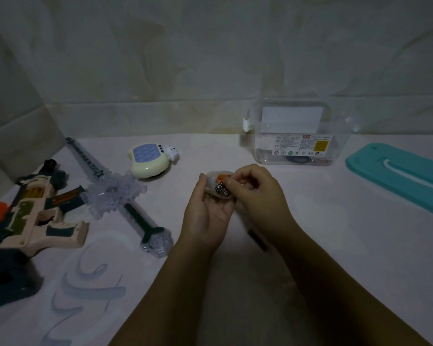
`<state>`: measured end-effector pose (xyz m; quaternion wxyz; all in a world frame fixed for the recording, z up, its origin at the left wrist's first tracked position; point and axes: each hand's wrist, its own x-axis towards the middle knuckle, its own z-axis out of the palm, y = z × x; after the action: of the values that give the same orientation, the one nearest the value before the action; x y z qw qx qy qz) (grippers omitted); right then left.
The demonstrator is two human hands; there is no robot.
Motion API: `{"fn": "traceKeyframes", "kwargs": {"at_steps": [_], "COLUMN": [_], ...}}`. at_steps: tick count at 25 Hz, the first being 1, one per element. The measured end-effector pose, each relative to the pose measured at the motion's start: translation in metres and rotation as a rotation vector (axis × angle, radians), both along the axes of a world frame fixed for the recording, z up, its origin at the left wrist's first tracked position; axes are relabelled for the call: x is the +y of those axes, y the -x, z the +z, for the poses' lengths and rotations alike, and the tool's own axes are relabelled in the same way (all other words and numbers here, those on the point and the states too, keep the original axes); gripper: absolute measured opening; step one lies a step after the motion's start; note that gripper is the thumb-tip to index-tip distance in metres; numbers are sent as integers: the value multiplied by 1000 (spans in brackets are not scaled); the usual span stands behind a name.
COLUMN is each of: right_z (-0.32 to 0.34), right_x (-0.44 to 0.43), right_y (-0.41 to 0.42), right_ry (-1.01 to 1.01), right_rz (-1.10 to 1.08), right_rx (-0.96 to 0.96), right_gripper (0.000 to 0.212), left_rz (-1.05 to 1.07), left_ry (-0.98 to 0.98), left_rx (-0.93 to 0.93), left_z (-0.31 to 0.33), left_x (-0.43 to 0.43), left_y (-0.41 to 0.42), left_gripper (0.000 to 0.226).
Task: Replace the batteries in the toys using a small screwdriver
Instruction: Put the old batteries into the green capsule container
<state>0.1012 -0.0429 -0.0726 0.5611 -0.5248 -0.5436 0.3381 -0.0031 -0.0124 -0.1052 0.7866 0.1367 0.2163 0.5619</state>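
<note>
My left hand (205, 216) cups a small translucent egg-shaped toy (216, 182) above the table's middle. The toy has an orange part inside, and two round silver button batteries (222, 190) show in its open underside. My right hand (254, 193) has its fingers curled and pinches at the toy's right side, next to the batteries. A dark slim object (258, 239), possibly the screwdriver, lies on the table under my right wrist; it is too dim to be sure.
A toy gun (33, 218) and a clear toy sword (118, 196) lie at the left. A cream pop-button game toy (149, 159) sits behind them. A clear plastic box (295, 136) stands at the back right, its teal lid (398, 173) lying to its right.
</note>
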Motion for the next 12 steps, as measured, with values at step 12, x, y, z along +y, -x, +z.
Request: {"fn": "traceKeyframes", "kwargs": {"at_steps": [12], "right_z": [-2], "right_x": [3], "right_y": [0], "right_ry": [82], "right_rz": [-19], "right_rx": [-37], "right_gripper": [28], "left_rz": [-86], "left_ry": [-35], "left_rx": [31], "left_z": [2], "left_x": [-6], "left_y": [-3], "left_gripper": [53]}}
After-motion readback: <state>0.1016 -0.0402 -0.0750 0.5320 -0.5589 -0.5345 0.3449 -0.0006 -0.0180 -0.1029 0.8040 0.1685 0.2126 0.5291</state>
